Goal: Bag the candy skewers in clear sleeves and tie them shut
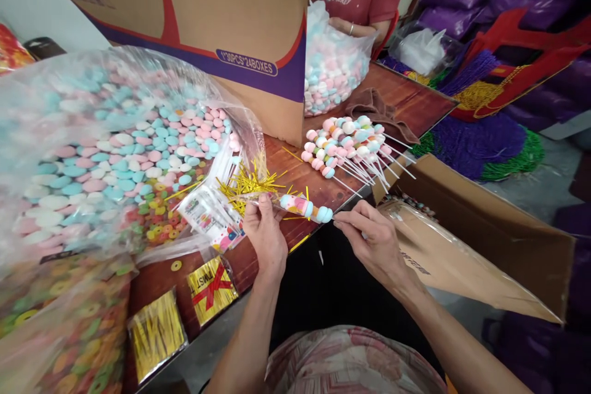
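Note:
Between my hands is a candy skewer (324, 215) of pale blue and pastel pieces, its far end inside a printed clear plastic sleeve (295, 204). My left hand (266, 234) pinches the sleeve at its left end, thumb on top. With closed fingertips, my right hand (372, 246) grips the skewer's thin stick, just right of the blue candies. Loose gold twist ties (253, 184) lie behind my left hand. Left of it is a stack of printed sleeves (210, 212). Beyond my right hand, finished-looking candy skewers (351, 141) are piled with their white sticks toward me.
A big clear bag (115, 154) of pastel candies and a bag of ring gummies (69, 332) fill the left. Gold tie packets (159, 332) lie near the edge. A tall carton (221, 24) stands behind; an open carton (484, 240) sits right. A person (364, 0) is across the table.

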Demonstrator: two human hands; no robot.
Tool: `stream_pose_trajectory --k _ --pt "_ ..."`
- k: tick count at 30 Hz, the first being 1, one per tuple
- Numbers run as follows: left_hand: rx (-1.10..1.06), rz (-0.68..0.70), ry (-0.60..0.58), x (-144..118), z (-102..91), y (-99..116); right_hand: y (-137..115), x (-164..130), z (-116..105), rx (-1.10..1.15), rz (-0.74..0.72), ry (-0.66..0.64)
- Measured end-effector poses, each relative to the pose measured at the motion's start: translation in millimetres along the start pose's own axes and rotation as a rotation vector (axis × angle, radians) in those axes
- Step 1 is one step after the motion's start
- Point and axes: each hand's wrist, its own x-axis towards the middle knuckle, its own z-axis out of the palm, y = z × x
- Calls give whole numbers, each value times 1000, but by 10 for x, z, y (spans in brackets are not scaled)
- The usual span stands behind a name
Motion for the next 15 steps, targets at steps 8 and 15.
stream_pose_trajectory --k 8,15 --pt "-78 -53 -21 17 -30 -1 17 41 -61 128 7 -188" --pt "-68 -209 -117 -40 37 107 -17 2 -8 -85 -57 -149"
